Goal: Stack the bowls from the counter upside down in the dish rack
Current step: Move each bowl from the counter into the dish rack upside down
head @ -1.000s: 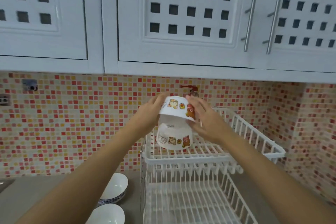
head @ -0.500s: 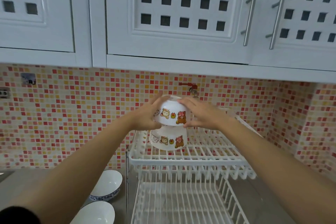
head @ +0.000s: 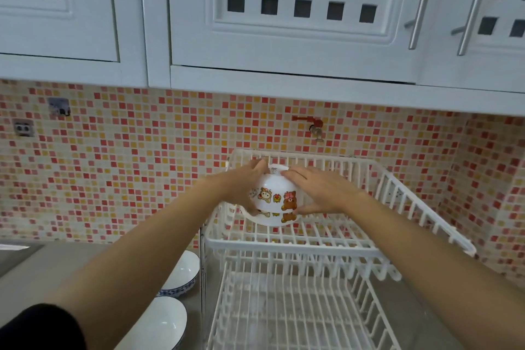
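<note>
Both hands press a cartoon-printed bowl (head: 274, 193) upside down onto a second printed bowl (head: 272, 217) that sits inverted on the upper shelf of the white dish rack (head: 355, 247). The left hand (head: 244, 185) holds the left side of the top bowl and the right hand (head: 321, 193) the right side, each grip curled against its wall, fingers near the foot ring.

The risk, as I judge it, lies in the seating. If the top bowl goes on tilted, it can slide off the smooth rounded bowl beneath once the hands let go, and then roll across the wire shelf or drop over its low front rail toward the table (head: 42, 267). Pushing down unevenly can also shift the lower bowl on the thin bars. Two plain white bowls (head: 181, 270) wait on the table left of the rack, so the stack may grow taller and less steady.

Compared with a second ago, the top bowl is lower: then a clear gap showed between the two bowls, now only the lower bowl's rim peeks out.
</note>
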Motion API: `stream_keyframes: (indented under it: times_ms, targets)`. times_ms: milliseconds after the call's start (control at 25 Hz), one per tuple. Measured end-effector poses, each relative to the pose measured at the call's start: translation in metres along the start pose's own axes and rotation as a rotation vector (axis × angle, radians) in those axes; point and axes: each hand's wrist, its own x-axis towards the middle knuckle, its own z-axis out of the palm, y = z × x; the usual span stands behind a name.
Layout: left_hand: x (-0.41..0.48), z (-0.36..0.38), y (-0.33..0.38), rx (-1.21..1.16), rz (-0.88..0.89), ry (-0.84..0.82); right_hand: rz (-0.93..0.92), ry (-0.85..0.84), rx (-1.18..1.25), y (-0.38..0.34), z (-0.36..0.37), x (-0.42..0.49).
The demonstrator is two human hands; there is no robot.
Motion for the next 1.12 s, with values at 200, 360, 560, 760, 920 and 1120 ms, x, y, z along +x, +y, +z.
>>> stream_keyframes:
  times_ms: [200,360,560,760,920,1120]
  targets:
    - [0.004,0.005,-0.003,0.027,0.002,-0.028,-0.017,-0.020,-0.028,-0.003,0.001,0.000]
    - [0.000,-0.002,-0.001,0.061,0.008,-0.076,-0.008,-0.016,-0.083,0.001,-0.004,0.000]
    - [-0.021,-0.038,-0.022,0.066,-0.020,0.113,0.148,0.101,0.056,-0.015,-0.045,0.012]
    - [-0.077,-0.070,-0.078,0.111,-0.243,0.247,0.129,0.289,0.182,-0.097,-0.085,0.074]
    - [-0.150,-0.056,-0.151,0.092,-0.432,0.155,0.115,0.174,0.220,-0.183,-0.088,0.134]
    - [-0.221,-0.001,-0.219,0.001,-0.591,0.011,0.130,-0.027,0.366,-0.288,-0.037,0.183]
